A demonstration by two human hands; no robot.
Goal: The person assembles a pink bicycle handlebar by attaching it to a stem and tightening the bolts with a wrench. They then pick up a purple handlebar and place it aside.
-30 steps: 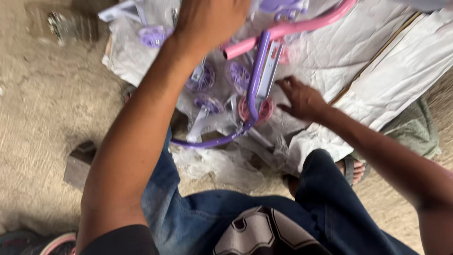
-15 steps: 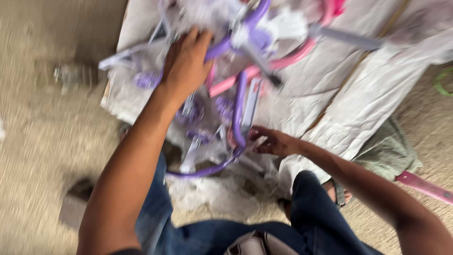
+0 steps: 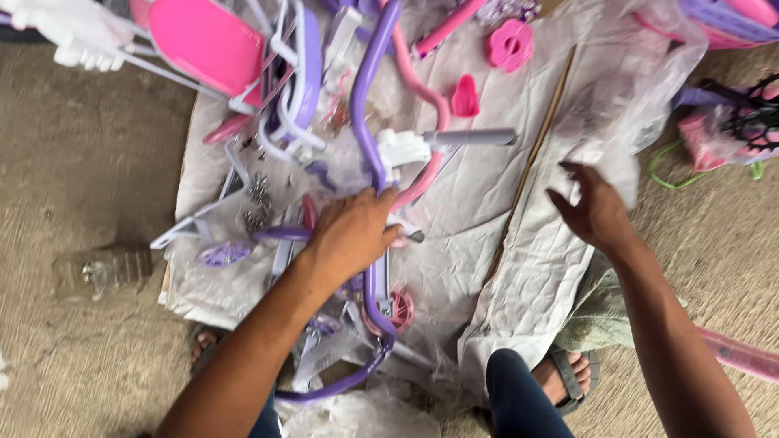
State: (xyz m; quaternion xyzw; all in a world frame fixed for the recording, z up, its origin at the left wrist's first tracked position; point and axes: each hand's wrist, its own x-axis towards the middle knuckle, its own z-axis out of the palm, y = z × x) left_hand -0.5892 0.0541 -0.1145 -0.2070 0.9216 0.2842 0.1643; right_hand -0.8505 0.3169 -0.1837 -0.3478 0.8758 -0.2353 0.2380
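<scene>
Left hand (image 3: 350, 235) closed over the curved purple metal tube of a small bicycle frame (image 3: 365, 105), lying on crumpled white wrapping paper (image 3: 519, 268) on the floor, right hand (image 3: 596, 212) open, fingers spread, above the paper, near a clear plastic bag (image 3: 641, 81)

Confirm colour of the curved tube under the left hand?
Purple curved metal tube, gripped by the left hand; head view.

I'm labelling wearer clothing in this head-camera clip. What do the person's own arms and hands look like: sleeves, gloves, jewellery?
Both arms are bare from the bottom edge of the picture to the fingertips: no sleeves in view. The left hand and right hand wear no gloves, and no rings, watch or wristband can be seen on them. Lower down, dark blue trousers and a grey strapped sandal show.
</scene>
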